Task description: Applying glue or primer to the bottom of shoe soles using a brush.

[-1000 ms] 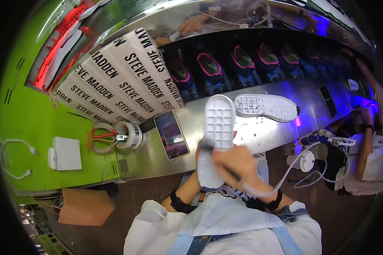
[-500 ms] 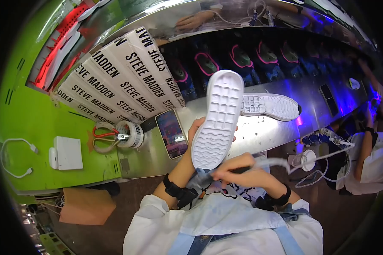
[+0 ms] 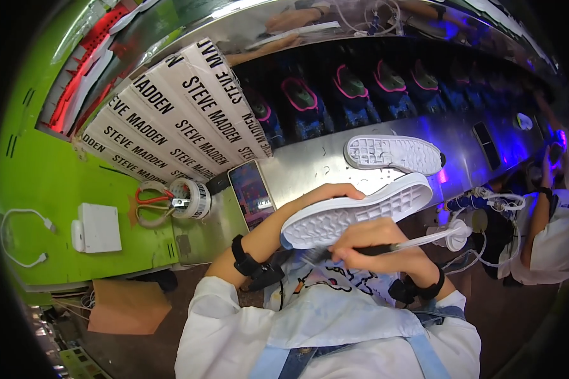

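Note:
My left hand [image 3: 338, 191] is closed on a white shoe [image 3: 354, 218], its fingers partly behind the shoe. The patterned sole faces me, slanting up to the right. At its lower left end a blue patch shows. My right hand [image 3: 373, 240] grips a brush-like tool [image 3: 380, 249] with a dark handle; a whitish hose trails from it to the right. The tool's tip is blurred beside the near edge of the sole, and whether it touches cannot be made out. A second white shoe [image 3: 395, 155] lies on the metal table just beyond, sole toward me.
Dark shoes with pink collars [image 3: 300, 95] line up at the back. A printed carton [image 3: 183, 120], phone [image 3: 251, 192], tape roll [image 3: 193, 199] and scissors [image 3: 155, 199] stand left. On the green surface lies a white box [image 3: 101, 227]. Another person's arm [image 3: 537, 218] is at right.
The held shoe has swung from nearly upright to a rightward slant, uncovering the second shoe. My left hand has turned with it. My right hand and the brush-like tool have shifted slightly right.

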`<state>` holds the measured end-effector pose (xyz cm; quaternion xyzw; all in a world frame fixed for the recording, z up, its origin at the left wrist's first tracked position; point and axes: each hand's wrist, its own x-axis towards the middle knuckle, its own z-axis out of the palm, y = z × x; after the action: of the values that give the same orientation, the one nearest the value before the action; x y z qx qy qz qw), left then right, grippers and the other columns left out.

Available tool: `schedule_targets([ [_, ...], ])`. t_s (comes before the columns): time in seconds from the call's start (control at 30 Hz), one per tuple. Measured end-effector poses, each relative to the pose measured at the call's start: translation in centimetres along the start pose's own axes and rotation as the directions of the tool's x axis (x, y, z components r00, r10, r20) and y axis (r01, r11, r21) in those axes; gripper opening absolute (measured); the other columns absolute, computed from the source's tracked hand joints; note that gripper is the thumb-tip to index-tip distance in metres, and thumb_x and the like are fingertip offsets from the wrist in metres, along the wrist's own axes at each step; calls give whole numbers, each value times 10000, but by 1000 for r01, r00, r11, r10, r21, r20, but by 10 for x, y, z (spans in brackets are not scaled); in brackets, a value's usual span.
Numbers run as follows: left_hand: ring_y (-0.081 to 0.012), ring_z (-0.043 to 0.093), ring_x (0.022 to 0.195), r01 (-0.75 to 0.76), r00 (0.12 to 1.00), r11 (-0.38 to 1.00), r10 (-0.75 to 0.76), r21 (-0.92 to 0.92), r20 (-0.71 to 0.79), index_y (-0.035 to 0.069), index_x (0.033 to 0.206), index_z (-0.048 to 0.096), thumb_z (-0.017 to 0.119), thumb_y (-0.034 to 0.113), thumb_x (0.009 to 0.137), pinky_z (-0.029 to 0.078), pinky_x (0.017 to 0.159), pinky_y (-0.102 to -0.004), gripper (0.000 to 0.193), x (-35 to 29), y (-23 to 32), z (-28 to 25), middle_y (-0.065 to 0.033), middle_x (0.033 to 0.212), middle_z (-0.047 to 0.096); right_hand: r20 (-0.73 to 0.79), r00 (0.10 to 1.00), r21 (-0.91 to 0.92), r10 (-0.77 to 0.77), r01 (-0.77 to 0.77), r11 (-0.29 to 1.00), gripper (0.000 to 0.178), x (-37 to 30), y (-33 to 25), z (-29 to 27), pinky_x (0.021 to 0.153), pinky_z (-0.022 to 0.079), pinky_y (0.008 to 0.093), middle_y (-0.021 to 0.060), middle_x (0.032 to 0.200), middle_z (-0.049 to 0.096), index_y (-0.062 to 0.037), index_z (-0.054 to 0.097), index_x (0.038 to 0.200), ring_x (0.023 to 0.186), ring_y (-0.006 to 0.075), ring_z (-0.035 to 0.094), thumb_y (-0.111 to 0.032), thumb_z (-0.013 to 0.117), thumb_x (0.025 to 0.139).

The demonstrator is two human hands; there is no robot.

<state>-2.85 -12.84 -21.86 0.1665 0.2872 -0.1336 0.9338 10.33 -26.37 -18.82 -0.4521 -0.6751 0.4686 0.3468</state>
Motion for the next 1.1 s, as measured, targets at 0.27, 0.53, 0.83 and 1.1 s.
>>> schedule_targets([
  [0.27, -118, 616, 799, -442, 840, 732, 541, 518, -48, 19, 1070, 627, 637, 313, 800, 487, 705, -214, 399, -35, -2, 44, -61, 957, 643, -266, 947, -1, -177, 184, 983, 61, -8, 0, -12, 649, 511, 296, 100, 781, 667, 5, 662, 810, 687, 210, 645, -40, 623, 795],
  [0.53, -179, 645, 656, -227, 955, 962, 250, 150, -157, -17, 1039, 630, 556, 337, 830, 519, 607, -263, 417, -18, 15, 16, -116, 887, 676, -675, 726, -197, -127, -12, 980, 107, -47, 4, -40, 709, 499, 294, 126, 847, 677, 32, 657, 847, 793, 189, 650, 10, 561, 805],
  [0.83, -194, 634, 813, -964, 264, 262, 964, 51, 42, -35, 1265, 452, 434, 215, 978, 507, 597, -200, 381, -158, 123, 36, -183, 1165, 577, -806, 577, 176, -133, 448, 877, 111, -43, 4, -35, 669, 549, 328, 213, 1053, 593, 19, 588, 899, 781, 244, 648, -24, 627, 804],
  [1.1, -322, 661, 697, 723, -379, 64, 869, 688, 317, -28, 923, 671, 547, 540, 808, 501, 700, -436, 593, -155, 306, 54, -209, 854, 673, -732, 658, 241, -176, 492, 836, 281, -8, -9, -12, 748, 518, 359, 199, 1052, 611, 20, 598, 1010, 802, 264, 646, 73, 610, 734],
])
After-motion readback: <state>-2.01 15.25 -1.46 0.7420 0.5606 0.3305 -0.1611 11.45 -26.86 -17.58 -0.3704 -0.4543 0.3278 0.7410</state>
